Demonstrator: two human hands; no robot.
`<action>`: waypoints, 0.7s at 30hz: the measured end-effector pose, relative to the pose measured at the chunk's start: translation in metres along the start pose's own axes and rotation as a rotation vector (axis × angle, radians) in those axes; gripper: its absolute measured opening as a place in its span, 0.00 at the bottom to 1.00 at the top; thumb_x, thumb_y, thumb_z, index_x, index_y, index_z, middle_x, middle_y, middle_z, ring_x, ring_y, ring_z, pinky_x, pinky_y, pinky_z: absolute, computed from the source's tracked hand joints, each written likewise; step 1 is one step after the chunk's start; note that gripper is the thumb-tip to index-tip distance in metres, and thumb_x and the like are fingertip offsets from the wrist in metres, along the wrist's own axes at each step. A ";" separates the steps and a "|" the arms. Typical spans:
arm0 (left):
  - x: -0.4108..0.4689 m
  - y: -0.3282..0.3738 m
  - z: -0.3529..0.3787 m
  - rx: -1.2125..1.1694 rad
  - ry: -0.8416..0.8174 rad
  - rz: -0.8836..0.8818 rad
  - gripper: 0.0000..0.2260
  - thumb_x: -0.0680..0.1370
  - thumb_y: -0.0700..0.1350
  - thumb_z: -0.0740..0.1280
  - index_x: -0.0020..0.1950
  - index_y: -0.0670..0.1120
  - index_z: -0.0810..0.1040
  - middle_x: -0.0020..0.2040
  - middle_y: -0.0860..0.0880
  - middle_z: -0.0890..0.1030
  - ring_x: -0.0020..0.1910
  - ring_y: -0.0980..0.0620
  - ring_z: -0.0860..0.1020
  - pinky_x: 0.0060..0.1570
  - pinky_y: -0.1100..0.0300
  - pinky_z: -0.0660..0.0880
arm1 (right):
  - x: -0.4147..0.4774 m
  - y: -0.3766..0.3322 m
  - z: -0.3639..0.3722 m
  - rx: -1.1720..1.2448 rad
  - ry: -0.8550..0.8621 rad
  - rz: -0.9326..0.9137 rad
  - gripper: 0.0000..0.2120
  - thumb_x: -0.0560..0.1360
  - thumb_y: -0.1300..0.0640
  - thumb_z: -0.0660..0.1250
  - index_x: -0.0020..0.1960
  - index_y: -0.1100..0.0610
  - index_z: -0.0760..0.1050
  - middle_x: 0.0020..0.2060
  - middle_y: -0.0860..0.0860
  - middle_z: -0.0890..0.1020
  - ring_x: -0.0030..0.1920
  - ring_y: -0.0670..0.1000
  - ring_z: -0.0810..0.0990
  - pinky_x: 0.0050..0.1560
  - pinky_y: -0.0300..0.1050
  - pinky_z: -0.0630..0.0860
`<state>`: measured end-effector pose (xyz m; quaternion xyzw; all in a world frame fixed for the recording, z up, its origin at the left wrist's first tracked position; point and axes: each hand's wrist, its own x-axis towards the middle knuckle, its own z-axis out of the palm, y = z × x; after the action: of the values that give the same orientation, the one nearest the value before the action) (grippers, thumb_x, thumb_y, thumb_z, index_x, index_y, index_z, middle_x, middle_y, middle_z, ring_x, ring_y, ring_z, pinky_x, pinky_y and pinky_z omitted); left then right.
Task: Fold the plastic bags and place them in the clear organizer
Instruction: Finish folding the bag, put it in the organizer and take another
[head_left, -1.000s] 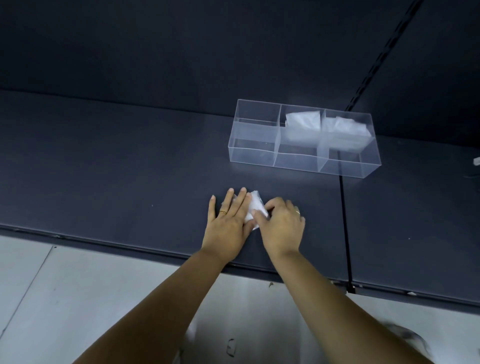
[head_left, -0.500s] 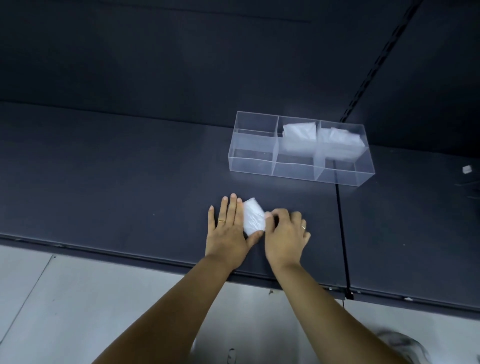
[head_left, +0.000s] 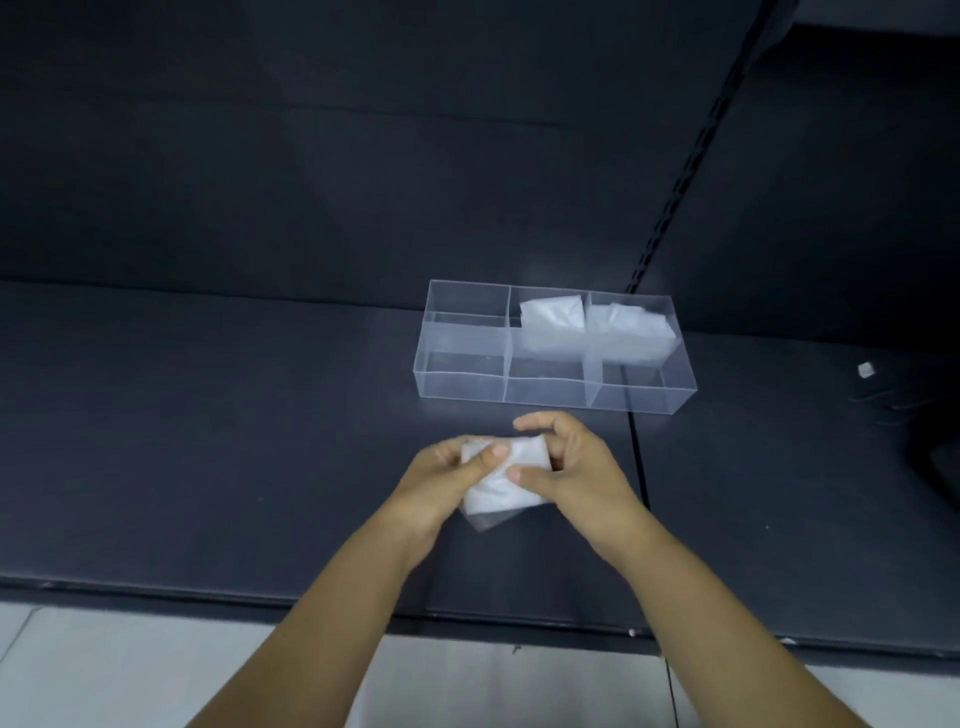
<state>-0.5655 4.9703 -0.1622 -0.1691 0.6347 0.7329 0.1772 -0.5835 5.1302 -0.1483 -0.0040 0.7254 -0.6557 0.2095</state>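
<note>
Left hand and right hand together, pinching folded plastic bag near shelf front edge. Clear organizer just ahead, slightly right, long axis crosswise; right hand nearer.

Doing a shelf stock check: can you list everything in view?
clear organizer: one, transparent, on shelf beyond the hands
folded bags: two, white, in its rear middle and rear right compartments
plastic bag: one, white, between both hands
shelf: one, dark grey
small object: one, white, far right on shelf, unidentifiable
floor: light grey, below shelf
left hand, right hand: two, both holding the plastic bag
</note>
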 end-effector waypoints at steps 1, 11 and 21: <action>0.006 0.007 0.007 -0.036 0.022 0.020 0.14 0.73 0.50 0.71 0.53 0.42 0.82 0.45 0.45 0.84 0.42 0.50 0.82 0.41 0.60 0.78 | 0.003 -0.005 -0.009 0.051 0.025 0.001 0.16 0.71 0.68 0.71 0.54 0.54 0.77 0.45 0.57 0.85 0.43 0.49 0.82 0.47 0.43 0.79; 0.090 0.040 0.063 0.359 0.417 0.494 0.06 0.77 0.41 0.69 0.40 0.49 0.80 0.39 0.55 0.82 0.40 0.61 0.78 0.40 0.74 0.71 | 0.111 -0.039 -0.126 0.035 0.696 -0.051 0.09 0.73 0.60 0.72 0.35 0.57 0.76 0.31 0.49 0.79 0.31 0.44 0.76 0.30 0.29 0.73; 0.110 -0.012 0.071 1.480 0.246 0.589 0.32 0.78 0.62 0.41 0.78 0.48 0.53 0.78 0.51 0.55 0.78 0.50 0.45 0.71 0.50 0.27 | 0.174 -0.005 -0.159 -0.584 0.815 0.017 0.05 0.73 0.52 0.71 0.42 0.53 0.79 0.46 0.53 0.82 0.55 0.57 0.76 0.59 0.49 0.64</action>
<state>-0.6579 5.0472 -0.2151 0.0868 0.9891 0.1151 -0.0284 -0.7927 5.2314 -0.1874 0.2001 0.9015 -0.3717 -0.0954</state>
